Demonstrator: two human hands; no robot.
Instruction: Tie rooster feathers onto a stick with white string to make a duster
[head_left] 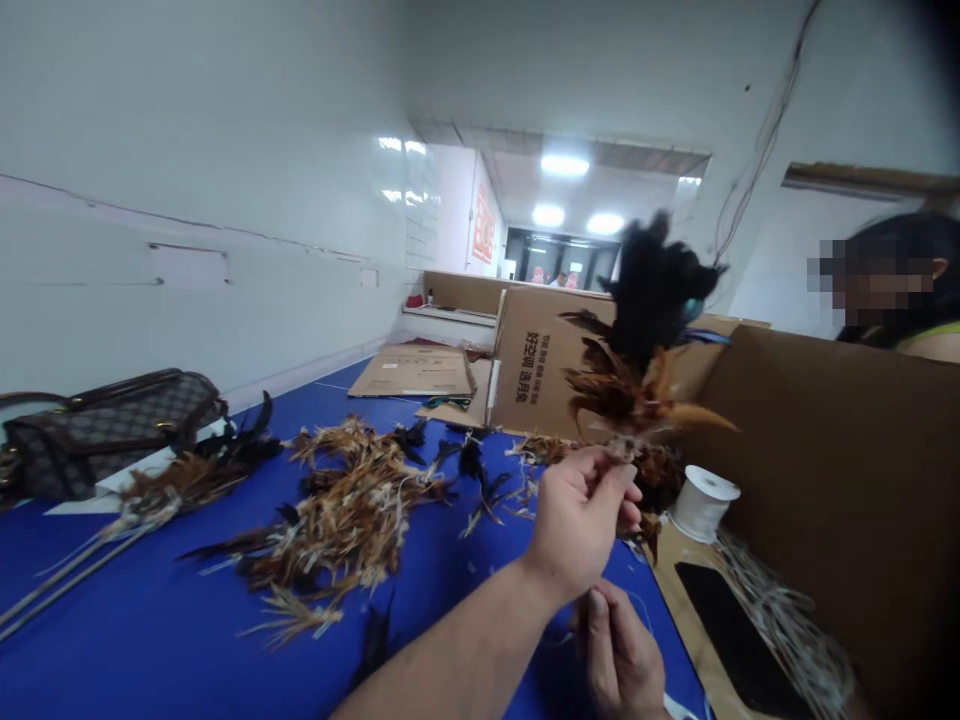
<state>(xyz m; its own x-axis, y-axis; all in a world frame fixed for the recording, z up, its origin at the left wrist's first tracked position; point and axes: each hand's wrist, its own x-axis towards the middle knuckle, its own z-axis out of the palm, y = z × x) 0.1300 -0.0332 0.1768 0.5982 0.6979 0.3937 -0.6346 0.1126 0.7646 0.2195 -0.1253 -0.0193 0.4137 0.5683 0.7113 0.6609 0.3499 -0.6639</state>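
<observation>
1. Handbag point(105, 425) lay at the far left on the blue table point(150, 620), beside finished dusters point(161, 495) with thin sticks.
2. Loose brown feathers point(337, 510) were heaped mid-table, with cardboard boxes point(540, 360) behind them.
3. The left hand point(581, 520) was closed around the base of a feather duster point(645, 350), which stood upright above the table, black plumes on top.
4. The right hand point(619, 655) sat near and below, fingers pinched on something thin; I could not tell what.
5. A white thread spool point(701, 500) stood to the right, near a person behind a cardboard wall.
6. Judged risk: a slack pinch could let the binding loosen, so feathers might slip out.
</observation>
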